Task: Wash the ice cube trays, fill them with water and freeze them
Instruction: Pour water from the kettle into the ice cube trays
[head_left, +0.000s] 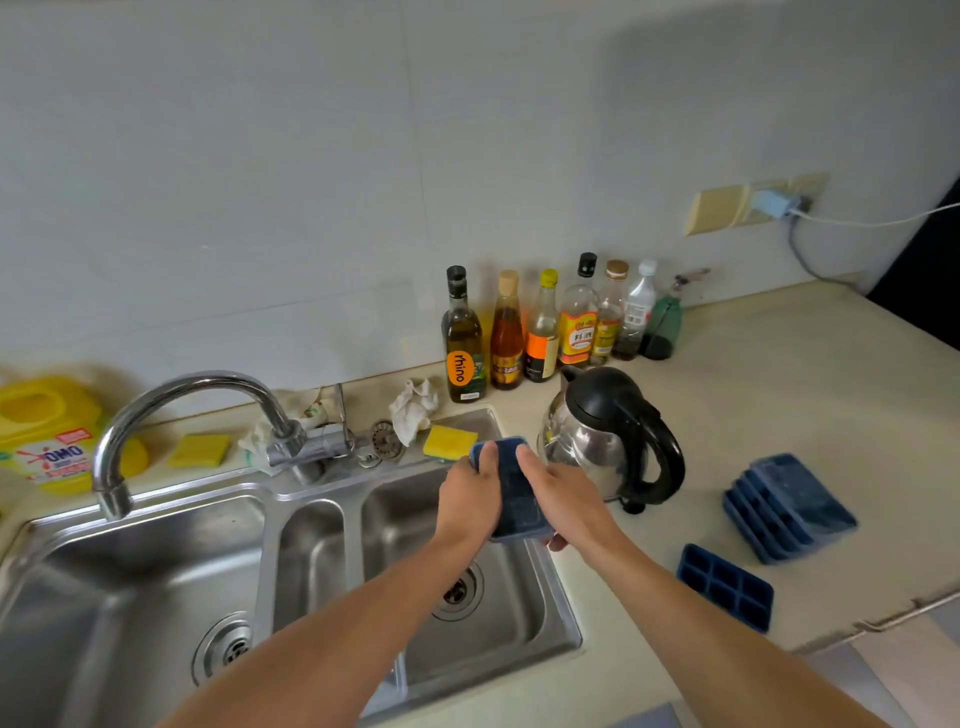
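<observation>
You hold a dark blue ice cube tray (514, 493) in both hands above the right rim of the steel sink (569, 618), just in front of the kettle (608, 436). Your left hand (470, 499) grips the tray's left long edge, with the thumb laid on top near the far end. Your right hand (563, 493) grips the right edge, thumb on top and fingertips curled under the near corner. The tray is a matte rectangle with rounded corners, pointing lengthways away from you. Its cells show only faintly between your hands.

More trays of the same blue lie on the pale countertop (779, 389) to your right. A stack of trays (789, 506) is fanned so that each edge shows. Nearer you, a single tray (724, 587) lies open side up, its grid of square cells plain to see.

A row of bottles stands against the wall. The leftmost, a dark green bottle (463, 343), carries an orange oval reading "rhino". A clear bottle with a black cap (577, 322) bears a yellow-and-red label with the characters 料酒. The other labels are too blurred to read. At far left, a yellow detergent jug (49, 436) shows "OMO" in blue.

A yellow sponge (449, 441) sits on the sink's back ledge just beyond the tray, beside a crumpled white cloth (413, 405). A second sponge (200, 449) lies left of the faucet (182, 410), whose spout curves toward the left basin.
</observation>
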